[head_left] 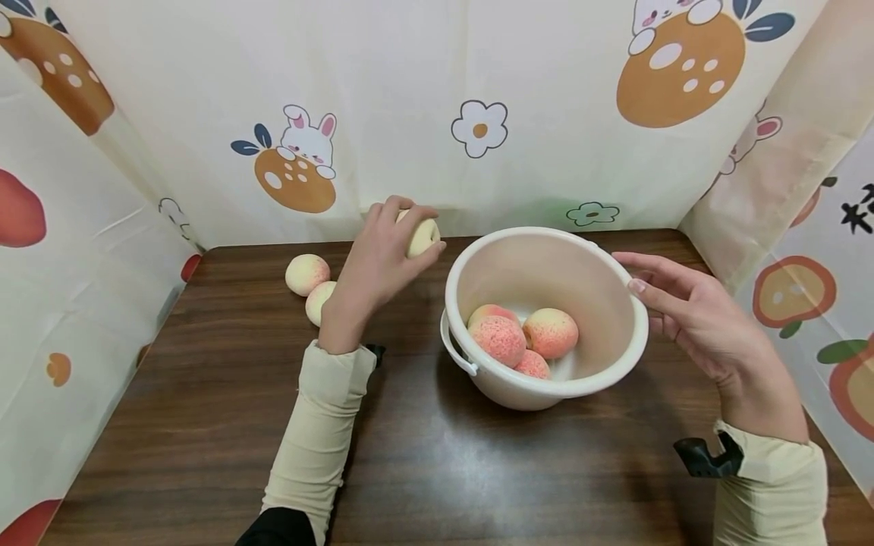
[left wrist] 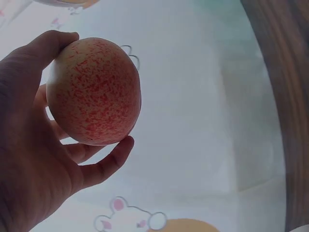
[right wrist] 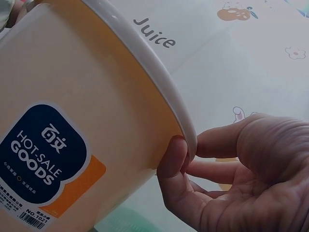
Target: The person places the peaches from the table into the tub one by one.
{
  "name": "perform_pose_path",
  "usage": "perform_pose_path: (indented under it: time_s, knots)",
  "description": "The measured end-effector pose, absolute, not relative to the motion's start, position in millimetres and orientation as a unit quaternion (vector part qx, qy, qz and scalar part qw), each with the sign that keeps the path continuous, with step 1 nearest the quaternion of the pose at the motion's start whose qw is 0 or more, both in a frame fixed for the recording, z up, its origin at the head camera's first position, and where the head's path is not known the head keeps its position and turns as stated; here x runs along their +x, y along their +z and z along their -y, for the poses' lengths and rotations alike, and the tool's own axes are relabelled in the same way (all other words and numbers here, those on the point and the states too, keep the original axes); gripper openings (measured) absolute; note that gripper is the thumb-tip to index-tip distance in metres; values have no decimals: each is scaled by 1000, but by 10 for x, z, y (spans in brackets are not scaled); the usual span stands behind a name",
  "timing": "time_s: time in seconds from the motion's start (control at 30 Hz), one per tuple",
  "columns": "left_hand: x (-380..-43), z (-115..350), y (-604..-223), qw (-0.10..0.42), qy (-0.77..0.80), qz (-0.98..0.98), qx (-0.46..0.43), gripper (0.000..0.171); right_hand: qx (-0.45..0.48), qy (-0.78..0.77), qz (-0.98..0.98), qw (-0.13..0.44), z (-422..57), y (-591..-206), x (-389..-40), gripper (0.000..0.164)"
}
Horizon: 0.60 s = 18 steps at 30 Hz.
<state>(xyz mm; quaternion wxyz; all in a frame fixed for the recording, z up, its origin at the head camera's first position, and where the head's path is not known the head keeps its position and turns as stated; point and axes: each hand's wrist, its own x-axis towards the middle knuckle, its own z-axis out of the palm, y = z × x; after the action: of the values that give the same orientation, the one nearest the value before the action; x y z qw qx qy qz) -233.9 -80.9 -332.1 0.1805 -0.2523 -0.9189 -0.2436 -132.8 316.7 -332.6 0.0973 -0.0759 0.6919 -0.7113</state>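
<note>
My left hand (head_left: 378, 265) grips a pale yellow peach (head_left: 425, 236) above the back of the table, left of the bucket. Red speckles cover that peach's other side in the left wrist view, where thumb and fingers curve around it. A cream plastic bucket (head_left: 601, 318) stands tilted, with several red-and-yellow peaches (head_left: 551, 334) lying inside at the bottom. On its right side, my right hand (head_left: 710, 326) pinches the rim between thumb and fingers, as the right wrist view shows too. Two more peaches, one at the back (head_left: 307, 274) and one partly hidden (head_left: 319, 303), lie beside my left wrist.
The dark wooden table (head_left: 205, 425) is bordered at the back and sides by a printed cloth (head_left: 410, 91). The bucket's handle (head_left: 454, 349) hangs down on its left. A blue label (right wrist: 43, 154) is stuck on its outer wall.
</note>
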Motion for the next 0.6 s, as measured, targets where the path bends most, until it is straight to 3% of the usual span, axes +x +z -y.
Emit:
perform_pose_path:
  time_s: [0.6]
  knots:
    - [-2037, 572, -3076, 225, -260, 886, -311, 42, -74, -701, -702, 98, -3182, -3324, -1320, 42]
